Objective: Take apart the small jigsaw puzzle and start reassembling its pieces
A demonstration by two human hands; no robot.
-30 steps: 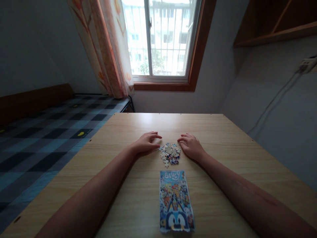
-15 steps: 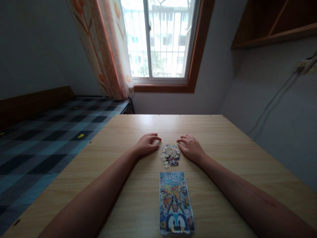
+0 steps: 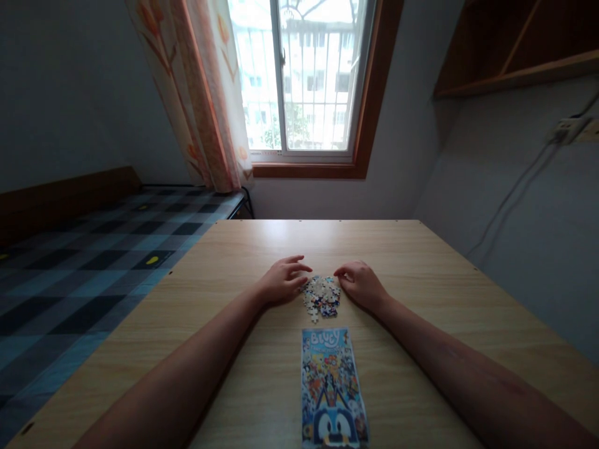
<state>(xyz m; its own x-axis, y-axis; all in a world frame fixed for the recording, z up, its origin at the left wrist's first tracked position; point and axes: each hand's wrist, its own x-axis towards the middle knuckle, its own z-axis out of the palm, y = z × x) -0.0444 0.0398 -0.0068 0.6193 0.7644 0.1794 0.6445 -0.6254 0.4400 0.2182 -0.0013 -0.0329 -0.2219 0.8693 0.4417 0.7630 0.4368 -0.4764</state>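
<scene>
On a wooden bench [image 3: 262, 393], a puzzle pile [image 3: 321, 295] is lying closely between the left hand [image 3: 282, 280], its grip part-open, seemingly empty, and the right hand [image 3: 363, 284], curling, its hold unclear.

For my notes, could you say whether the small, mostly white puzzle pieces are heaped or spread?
Heaped: the puzzle pieces overlap in one pile on the pale wooden table.
</scene>
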